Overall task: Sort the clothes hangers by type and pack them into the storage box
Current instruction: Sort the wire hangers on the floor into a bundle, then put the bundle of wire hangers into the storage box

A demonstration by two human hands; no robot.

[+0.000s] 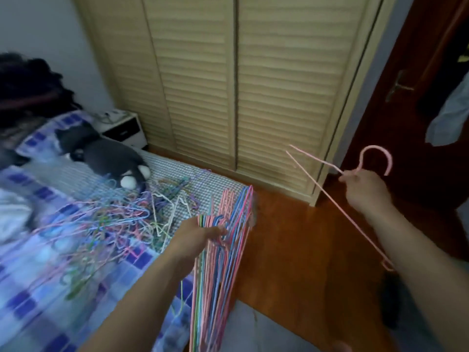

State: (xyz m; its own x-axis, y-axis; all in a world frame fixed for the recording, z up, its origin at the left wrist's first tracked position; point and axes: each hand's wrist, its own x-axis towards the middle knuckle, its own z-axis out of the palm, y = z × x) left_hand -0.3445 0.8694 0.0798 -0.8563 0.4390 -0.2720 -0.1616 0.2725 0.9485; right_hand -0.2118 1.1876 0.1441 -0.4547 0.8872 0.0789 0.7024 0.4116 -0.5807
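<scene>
My left hand (200, 237) grips a thick bundle of thin wire hangers (218, 275) in pink, blue and green, held upright at the bed's edge. My right hand (365, 189) pinches a single pink hanger (337, 199) at the base of its hook, up in the air over the floor to the right. A tangled pile of loose coloured hangers (121, 219) lies on the bed to the left of the bundle. No storage box is in view.
The bed (38, 288) has a blue checked cover and a grey and white plush toy (111, 158). A louvred wooden wardrobe (228, 85) stands behind, a small nightstand (121, 125) at back left, a dark door (406, 97) on the right, wooden floor (304, 250) between.
</scene>
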